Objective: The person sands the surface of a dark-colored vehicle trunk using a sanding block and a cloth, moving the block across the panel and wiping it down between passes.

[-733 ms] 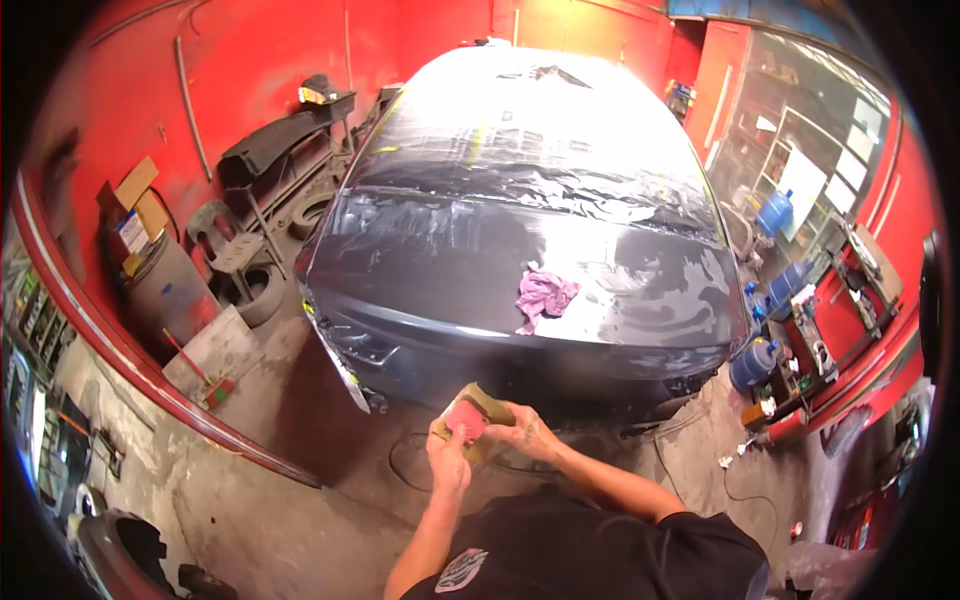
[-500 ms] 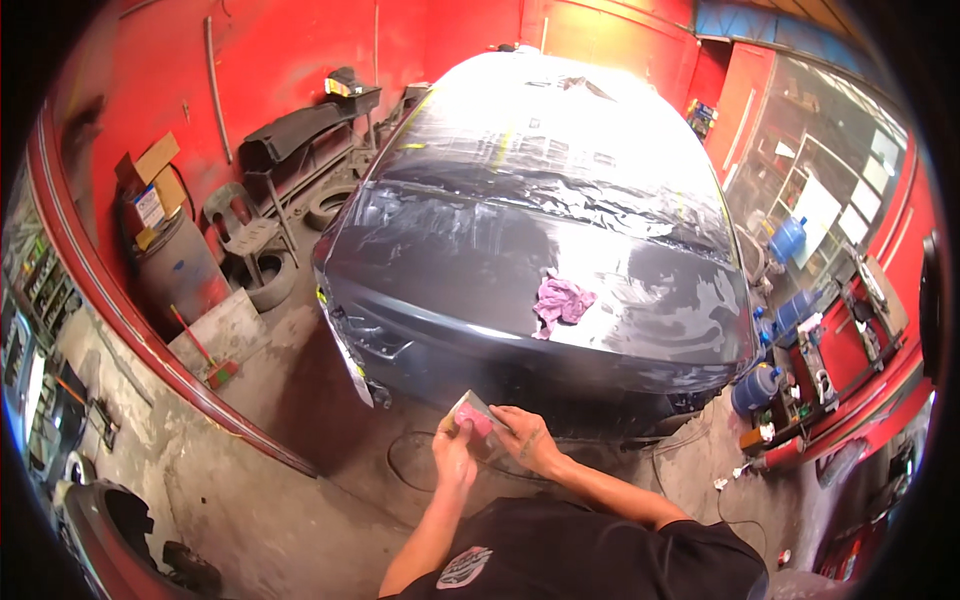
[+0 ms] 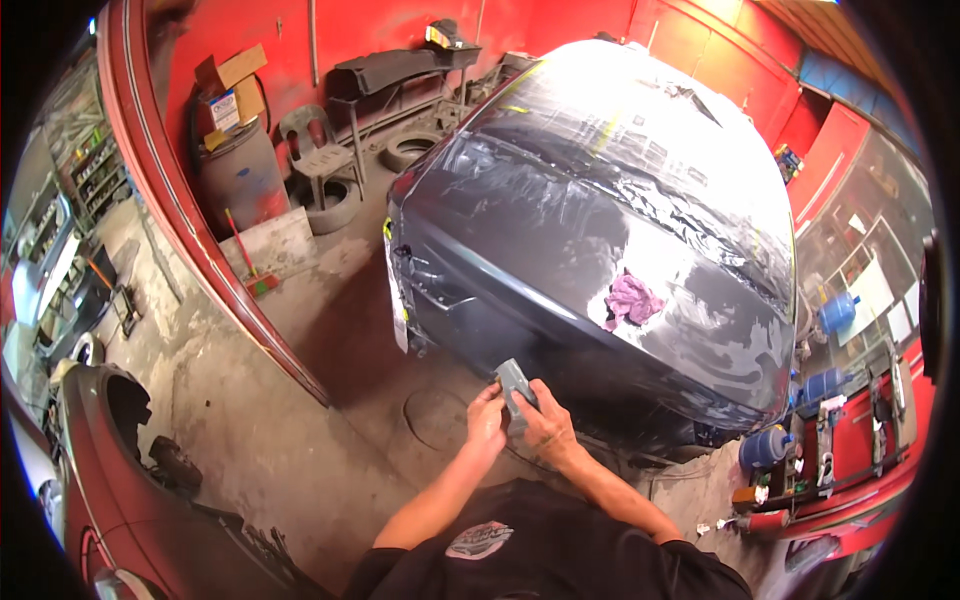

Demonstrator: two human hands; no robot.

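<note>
Both my hands are closed on a small sanding block (image 3: 514, 380) with grey sandpaper facing up, held in front of my chest. My left hand (image 3: 487, 420) grips its left edge; my right hand (image 3: 549, 428) has fingers and thumb wrapped round the right side. Just beyond them stands the rear of a dark grey car (image 3: 470, 240). Pale, cloudy smears mark its trunk lid. A crumpled purple cloth (image 3: 635, 299) lies on the lid. Clear plastic film (image 3: 620, 140) with yellow tape covers the rear window and roof.
A red post and rail (image 3: 215, 265) run along the left. Behind it are a plastic chair (image 3: 318, 155), tires (image 3: 410, 150) and a broom (image 3: 245, 262). A dark red car part (image 3: 150, 500) sits near left. Blue water jugs (image 3: 765, 447) stand at right; a hose (image 3: 425, 435) lies on the floor.
My view has swung left, so the car sits further right. The block has turned in my hands: its pink side showed before, its grey sandpaper now. Both hands keep hold of it.
</note>
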